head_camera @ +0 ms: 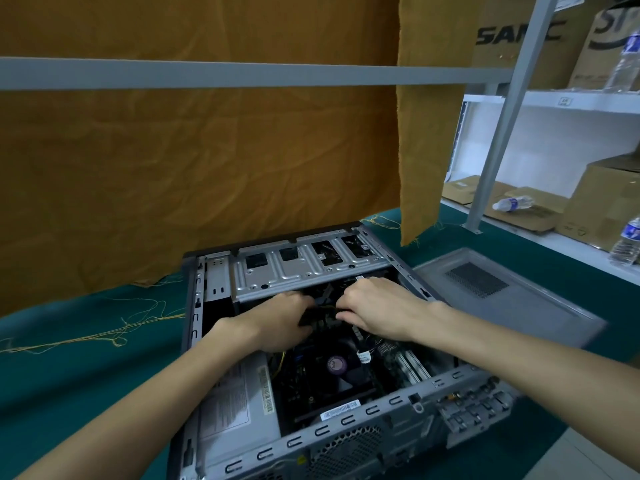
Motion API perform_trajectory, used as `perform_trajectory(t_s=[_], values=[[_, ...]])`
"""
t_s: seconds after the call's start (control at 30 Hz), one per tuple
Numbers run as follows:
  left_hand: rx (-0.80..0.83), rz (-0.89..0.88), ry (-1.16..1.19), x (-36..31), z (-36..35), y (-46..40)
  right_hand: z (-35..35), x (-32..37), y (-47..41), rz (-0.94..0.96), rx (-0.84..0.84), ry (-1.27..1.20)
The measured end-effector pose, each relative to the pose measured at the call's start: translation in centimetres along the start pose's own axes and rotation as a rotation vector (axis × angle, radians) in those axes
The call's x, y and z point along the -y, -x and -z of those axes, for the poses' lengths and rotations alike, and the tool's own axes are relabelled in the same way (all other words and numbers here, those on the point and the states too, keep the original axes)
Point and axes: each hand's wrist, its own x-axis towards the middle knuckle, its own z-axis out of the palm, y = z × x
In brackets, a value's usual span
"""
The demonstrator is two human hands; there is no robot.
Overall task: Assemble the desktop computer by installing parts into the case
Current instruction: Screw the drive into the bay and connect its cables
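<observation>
loose yellow threads [86, 336] trail over the teal cloth-covered table [69, 386] near its left edge, below a hanging mustard-orange cloth [194, 161]. the open grey metal computer case [311, 341] lies on its side at the middle of the table, its near rim running along the near edge. inside against its left wall sits a silver boxy power supply with a printed label [235, 407]. the left hand [277, 322] reaches into the case's middle, fingers curled around a black connector with yellow wires [320, 318]. below it on the dark motherboard [311, 386] sits a black cooler fan with a round purple sticker [337, 365]. along the case's far wall runs the silver stamped drive cage [304, 265]. the right hand [381, 306] meets the left at the same black connector, fingers bent down onto it; whether they pinch it or only press cannot be told. just right of the case, a grey side panel with a mesh vent [502, 292] lies flat on the table toward its right edge. beyond that stands white shelving [554, 102] with brown cardboard boxes [606, 202] and clear plastic water bottles [514, 203].
</observation>
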Motion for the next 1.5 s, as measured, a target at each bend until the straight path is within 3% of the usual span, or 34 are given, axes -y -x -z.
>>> perform_trajectory(t_s=[0.2,0.37,0.47,0.53,0.57,0.63,0.8,0.9,1.13,1.23,1.3,1.4,1.5], values=[[-0.272,-0.165,0.135,-2.3,0.2,-0.1,0.0,-0.2,0.6,-0.101,0.004,-0.401],[-0.210,-0.161,0.199,-3.2,1.0,-0.7,0.1,-0.5,1.8,-0.169,-0.037,-0.583],[-0.091,-0.153,0.564,-3.5,1.4,-1.0,0.3,-1.6,2.5,-0.283,-0.043,-0.850],[-0.002,-0.147,0.908,-3.3,1.9,-0.7,1.2,-2.9,3.0,-0.366,0.014,-1.270],[0.003,-0.151,1.048,-3.3,2.2,-0.5,1.8,-3.7,3.3,-0.361,0.054,-1.475],[-0.058,-0.159,1.192,-3.6,2.5,-0.4,2.7,-4.8,3.8,-0.275,0.108,-1.645],[-0.219,-0.156,1.193,-4.8,2.7,-0.5,2.9,-4.9,4.0,-0.149,0.136,-1.669],[-0.189,-0.175,1.179,-4.9,3.3,0.0,2.4,-4.9,3.6,-0.155,0.119,-1.557],[-0.149,-0.051,0.445,-5.0,4.7,-1.1,2.7,-3.6,2.3,-0.075,-0.144,-0.662],[-0.107,-0.063,0.241,-5.2,3.9,-1.7,2.4,-2.5,1.9,-0.123,-0.151,-0.554],[-0.060,-0.066,0.168,-5.3,3.1,-2.1,2.3,-2.2,2.0,-0.183,-0.068,-0.644],[-0.070,-0.054,0.058,-4.7,1.8,-2.6,2.4,-2.4,2.9,-0.325,0.222,-0.932],[-0.122,-0.040,0.017,-3.8,0.5,-3.0,1.7,-2.9,3.7,-0.333,0.404,-0.859]])
